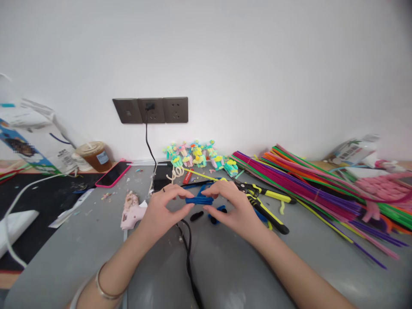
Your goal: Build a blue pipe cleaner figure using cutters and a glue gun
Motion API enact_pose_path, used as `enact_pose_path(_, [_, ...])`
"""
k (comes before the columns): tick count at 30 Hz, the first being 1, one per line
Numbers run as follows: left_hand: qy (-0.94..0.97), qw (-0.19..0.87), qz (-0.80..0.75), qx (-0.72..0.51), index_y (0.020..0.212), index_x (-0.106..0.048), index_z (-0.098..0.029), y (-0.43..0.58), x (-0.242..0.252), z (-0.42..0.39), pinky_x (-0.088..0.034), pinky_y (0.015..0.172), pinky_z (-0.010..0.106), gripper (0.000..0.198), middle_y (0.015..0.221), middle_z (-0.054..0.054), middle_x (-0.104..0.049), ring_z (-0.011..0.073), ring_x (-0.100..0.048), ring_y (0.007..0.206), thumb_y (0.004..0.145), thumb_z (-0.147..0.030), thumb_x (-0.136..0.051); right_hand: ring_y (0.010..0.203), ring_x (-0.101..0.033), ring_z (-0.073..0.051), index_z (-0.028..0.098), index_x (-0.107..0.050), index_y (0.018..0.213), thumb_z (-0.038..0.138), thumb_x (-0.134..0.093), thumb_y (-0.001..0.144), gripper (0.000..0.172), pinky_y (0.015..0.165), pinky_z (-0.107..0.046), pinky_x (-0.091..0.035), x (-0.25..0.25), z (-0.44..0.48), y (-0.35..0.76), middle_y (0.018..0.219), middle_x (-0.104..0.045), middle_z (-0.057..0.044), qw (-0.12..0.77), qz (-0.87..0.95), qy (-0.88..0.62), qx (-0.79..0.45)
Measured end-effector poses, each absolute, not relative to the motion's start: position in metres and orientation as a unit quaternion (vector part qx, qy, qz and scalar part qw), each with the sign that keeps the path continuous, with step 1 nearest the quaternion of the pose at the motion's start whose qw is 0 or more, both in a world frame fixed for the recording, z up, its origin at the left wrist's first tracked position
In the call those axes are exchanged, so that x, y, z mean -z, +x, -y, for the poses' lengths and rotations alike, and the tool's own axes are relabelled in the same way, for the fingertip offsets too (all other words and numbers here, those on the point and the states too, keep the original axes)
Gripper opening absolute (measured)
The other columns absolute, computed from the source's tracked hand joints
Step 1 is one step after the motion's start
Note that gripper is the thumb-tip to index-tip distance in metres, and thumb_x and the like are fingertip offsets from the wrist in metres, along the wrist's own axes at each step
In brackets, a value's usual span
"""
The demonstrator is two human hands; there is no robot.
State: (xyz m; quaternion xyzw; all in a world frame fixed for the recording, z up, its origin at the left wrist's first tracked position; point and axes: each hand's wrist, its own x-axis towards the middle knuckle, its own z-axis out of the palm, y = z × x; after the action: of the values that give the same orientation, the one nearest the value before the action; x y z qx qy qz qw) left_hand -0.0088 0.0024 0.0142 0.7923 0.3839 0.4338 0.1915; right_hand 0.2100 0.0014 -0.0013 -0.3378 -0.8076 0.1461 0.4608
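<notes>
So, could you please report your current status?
Left hand, right hand pinching blue bundle, one end each. Pliers beside right hand. Black cord lying nearby.

I can't read a single word or number on my desk (154, 274). Towards its far left corner, a box (41, 148) carries a barcode (66, 156) and blurred print; by the far edge, a drink cup (90, 159) bears a pale label (103, 157), and a red strip (188, 176) shows whitish marks, all illegible.

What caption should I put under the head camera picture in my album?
Left hand and right hand hold a blue piece above a cluttered grey table.
</notes>
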Motion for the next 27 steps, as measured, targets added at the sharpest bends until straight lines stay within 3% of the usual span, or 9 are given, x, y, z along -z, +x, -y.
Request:
enact_pose_path(12, [0.788, 0.195, -0.390, -0.435, 0.087, -0.074, -0.018, -0.0107, -0.0148, -0.0026, -0.054, 0.073, 0.027, 0.007, 0.081, 0.003, -0.073, 0.0164, -0.067, 0.074, 0.081, -0.018, -0.073, 0.086, -0.065, -0.020, 0.021, -0.068, 0.098, 0.016, -0.068, 0.089, 0.011, 0.077, -0.036, -0.041, 0.0011, -0.0034, 0.2129, 0.090, -0.070, -0.005, 0.457, 0.825, -0.331, -0.044])
enact_pose_path(22, [0.788, 0.190, -0.381, -0.445, 0.088, -0.073, -0.019, -0.0108, -0.0105, -0.0029, -0.053, 0.074, 0.025, 0.008, 0.083, 0.003, -0.074, 0.0161, -0.068, 0.079, 0.081, -0.016, -0.073, 0.079, -0.063, -0.019, 0.021, -0.071, 0.093, 0.017, -0.069, 0.089, 0.007, 0.073, -0.036, -0.040, -0.0002, -0.0037, 0.2117, 0.086, -0.071, -0.004, 0.463, 0.825, -0.322, -0.042])
enact_pose_path(27, [0.793, 0.192, -0.375, -0.440, 0.091, -0.073, -0.019, -0.0094, -0.0134, -0.0022, -0.053, 0.071, 0.024, 0.011, 0.083, 0.002, -0.074, 0.0152, -0.067, 0.077, 0.082, -0.014, -0.071, 0.086, -0.063, -0.020, 0.021, -0.068, 0.092, 0.012, -0.067, 0.088, 0.010, 0.077, -0.037, -0.040, 0.0017, -0.0018, 0.2102, 0.090, -0.069, -0.004, 0.453, 0.817, -0.344, -0.097])
